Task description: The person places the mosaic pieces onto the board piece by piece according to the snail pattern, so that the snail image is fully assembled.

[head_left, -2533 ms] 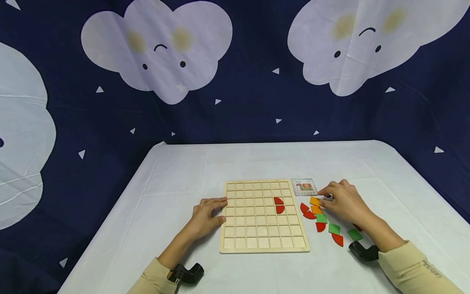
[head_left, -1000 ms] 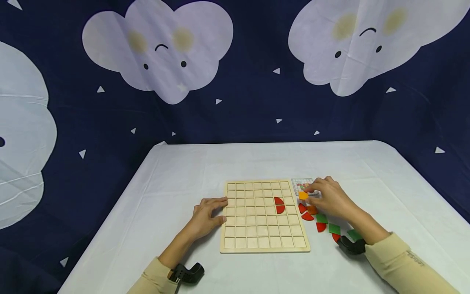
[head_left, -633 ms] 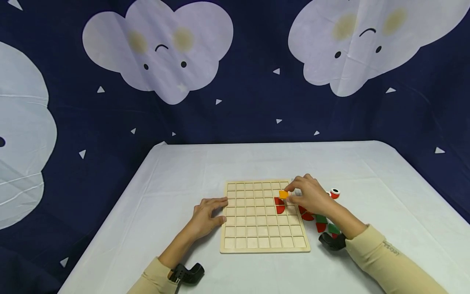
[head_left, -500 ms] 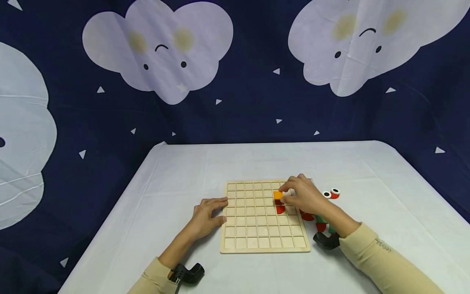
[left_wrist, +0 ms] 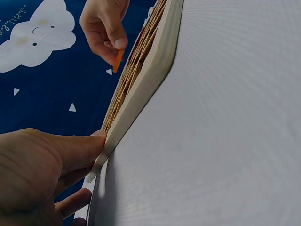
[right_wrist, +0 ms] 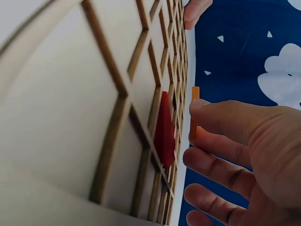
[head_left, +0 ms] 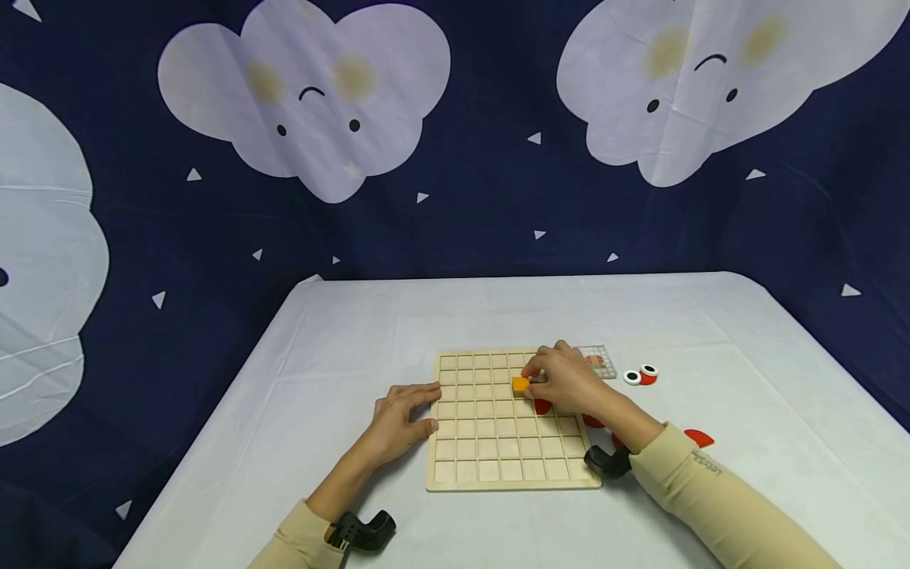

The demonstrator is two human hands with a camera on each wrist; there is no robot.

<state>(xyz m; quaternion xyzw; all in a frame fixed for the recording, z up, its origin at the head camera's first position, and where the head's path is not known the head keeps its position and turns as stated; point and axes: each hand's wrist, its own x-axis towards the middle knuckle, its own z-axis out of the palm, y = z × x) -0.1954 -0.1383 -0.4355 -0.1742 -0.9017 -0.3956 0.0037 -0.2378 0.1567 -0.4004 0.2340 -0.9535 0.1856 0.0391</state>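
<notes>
My right hand (head_left: 569, 381) pinches an orange square tile (head_left: 520, 385) between thumb and fingertips, over the upper right part of a wooden grid board (head_left: 490, 468). In the right wrist view the orange tile (right_wrist: 195, 110) is edge-on and apart from the grid, with a red piece (right_wrist: 164, 134) lying in a cell. The head view shows the lower red quarter-round piece (head_left: 543, 406); the one above is mostly hidden by my hand. My left hand (head_left: 398, 419) rests against the board's left edge, thumb and fingers spread apart. Its thumb (left_wrist: 80, 148) touches the rim.
A printed pattern card (head_left: 599, 362) lies beyond the board's upper right corner, partly behind my right hand. Right of it are a white eye disc (head_left: 632, 378) and a red-and-white eye piece (head_left: 648, 374). A red piece (head_left: 700, 438) lies beyond my right forearm, which covers other pieces.
My right hand has let go of a small round piece right of the card, picked up the orange tile and carried it left over the board. My left hand has stayed put.
</notes>
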